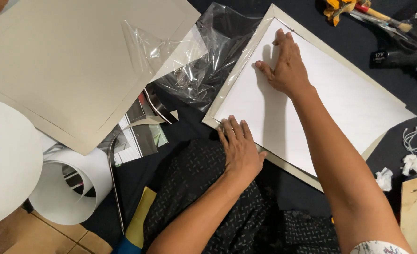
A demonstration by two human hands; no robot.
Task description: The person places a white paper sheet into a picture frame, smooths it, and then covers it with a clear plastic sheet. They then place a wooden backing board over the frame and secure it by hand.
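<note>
A white sheet point(312, 108) is lying inside a pale picture frame point(246, 66) on the dark floor covering, at about one o'clock from the person's lap, and both hands are pressing down on it. The left hand point(239, 148) is spreading flat, fingers fully extended, over the near corner of the sheet at roughly six o'clock of the frame, gripping nothing. The right hand point(286, 63) is lying open and flat too, fingers pointing toward twelve o'clock near the frame's top corner, palm resting on the paper rather than closing around anything. The far-right corner of the sheet is overhanging the frame's edge at about three o'clock, so it looks as though the paper is sitting skewed; pressing harder from here could crease it or buckle it against the rim. Crumpled clear plastic wrap point(204, 61) is touching the frame's left side at nine o'clock and could slip underneath the sheet. A large grey backing board point(77, 66) is lying well apart at ten o'clock, a curled white roll point(72, 188) at seven o'clock, and a cordless tool point(401, 56) at two o'clock.
</note>
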